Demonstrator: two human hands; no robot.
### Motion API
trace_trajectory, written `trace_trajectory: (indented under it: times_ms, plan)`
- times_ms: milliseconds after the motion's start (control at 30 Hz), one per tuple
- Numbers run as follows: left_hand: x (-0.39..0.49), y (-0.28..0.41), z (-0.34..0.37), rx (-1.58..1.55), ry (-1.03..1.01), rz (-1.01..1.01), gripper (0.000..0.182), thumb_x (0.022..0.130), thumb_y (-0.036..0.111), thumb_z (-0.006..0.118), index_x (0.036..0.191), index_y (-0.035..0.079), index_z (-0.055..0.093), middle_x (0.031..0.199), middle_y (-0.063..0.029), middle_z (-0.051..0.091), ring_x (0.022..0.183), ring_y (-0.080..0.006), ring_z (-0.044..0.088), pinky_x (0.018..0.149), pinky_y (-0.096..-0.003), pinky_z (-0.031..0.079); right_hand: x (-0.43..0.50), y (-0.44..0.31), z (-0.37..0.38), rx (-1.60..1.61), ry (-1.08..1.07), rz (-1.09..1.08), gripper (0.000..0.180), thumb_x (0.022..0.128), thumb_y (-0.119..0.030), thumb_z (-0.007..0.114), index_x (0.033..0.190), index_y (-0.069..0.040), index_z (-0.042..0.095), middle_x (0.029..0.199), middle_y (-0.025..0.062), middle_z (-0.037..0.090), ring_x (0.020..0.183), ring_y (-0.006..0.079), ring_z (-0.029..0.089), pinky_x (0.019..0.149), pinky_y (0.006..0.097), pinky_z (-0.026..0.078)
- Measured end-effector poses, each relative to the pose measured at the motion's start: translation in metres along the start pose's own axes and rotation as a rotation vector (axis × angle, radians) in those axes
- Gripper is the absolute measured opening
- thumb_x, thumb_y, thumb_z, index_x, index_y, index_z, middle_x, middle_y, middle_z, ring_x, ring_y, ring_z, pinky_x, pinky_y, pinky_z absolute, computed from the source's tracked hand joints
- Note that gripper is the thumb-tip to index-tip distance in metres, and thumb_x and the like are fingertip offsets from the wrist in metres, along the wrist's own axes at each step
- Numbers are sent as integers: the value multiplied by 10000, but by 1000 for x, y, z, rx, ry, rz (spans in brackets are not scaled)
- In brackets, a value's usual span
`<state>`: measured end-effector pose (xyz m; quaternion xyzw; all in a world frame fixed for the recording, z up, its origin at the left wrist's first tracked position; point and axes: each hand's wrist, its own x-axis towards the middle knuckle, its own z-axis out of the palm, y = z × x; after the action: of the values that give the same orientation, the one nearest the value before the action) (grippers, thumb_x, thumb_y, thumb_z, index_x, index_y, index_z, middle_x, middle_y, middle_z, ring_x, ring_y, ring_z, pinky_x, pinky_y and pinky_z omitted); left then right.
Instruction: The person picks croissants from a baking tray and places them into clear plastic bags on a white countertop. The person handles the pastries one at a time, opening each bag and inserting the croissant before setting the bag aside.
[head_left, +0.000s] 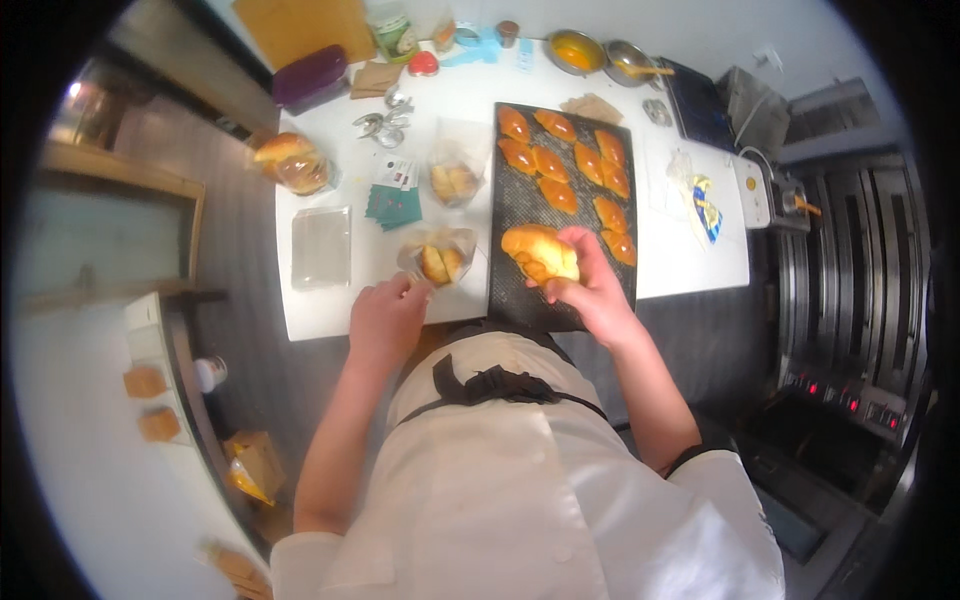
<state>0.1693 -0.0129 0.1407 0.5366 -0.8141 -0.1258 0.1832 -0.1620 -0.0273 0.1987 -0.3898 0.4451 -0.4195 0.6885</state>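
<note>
My right hand (596, 289) grips a golden baked bun (536, 251) above the near part of a dark perforated baking tray (517, 292). Rows of glossy browned buns (550, 161) lie on that tray. At the table's front edge, my left hand (390, 307) pinches the rim of a clear plastic bag (466, 247). Inside this bag sit pale-sided buns (441, 265). Farther back, a second clear bag (457, 146) also holds buns (454, 182). Teal packets (394, 206) and small printed cards (396, 171) lie to the left.
A clear shallow plastic box (321, 247) and a bagged loaf (292, 163) stand at the table's left. Metal bowls (576, 52), a purple-lidded container (310, 77) and a wooden board (304, 30) line the back. A stacked oven (847, 277) is at far right.
</note>
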Motion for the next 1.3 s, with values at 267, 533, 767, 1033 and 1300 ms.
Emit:
trace_trajectory:
  times_ms: [267,533,767,1033,1300]
  plan:
    - [-26,21,11,42,-123,-117,179,1006,232,757,1180,211,798,890,-51,738,730,-350,737,639,-503,583,45,-29,67,-1152,-179,-405,583,962,-99,833,1510,-82,634,1283,190,721,1128,417,758,967,471,631]
    - [-25,20,18,-13,-33,-76,164,1003,195,724,1157,171,777,892,-58,723,717,-365,732,619,-502,588,106,9,103,-1739,-341,-204,426,963,-243,855,1307,-103,645,1152,136,771,996,408,789,809,534,636]
    - [-27,26,21,-31,-52,-123,52,982,172,718,1031,155,715,926,-60,719,759,-358,749,640,-516,593,67,-9,97,-1640,-258,-246,275,1007,-228,811,1228,-93,717,1113,112,779,973,382,792,797,523,633]
    - [-28,31,10,-9,-35,-179,190,1042,210,743,1227,218,788,1043,-37,788,824,-341,771,707,-469,621,32,-22,26,-981,183,-374,165,1105,-199,713,1114,-45,772,1023,120,809,865,295,788,759,440,594]
    - [-39,49,-15,-191,-40,-334,465,1024,132,789,1476,224,733,1070,-10,829,867,-227,826,758,-390,638,103,148,-149,-1320,357,-116,578,975,-250,837,1488,-93,622,1611,183,627,1395,395,648,1153,497,551]
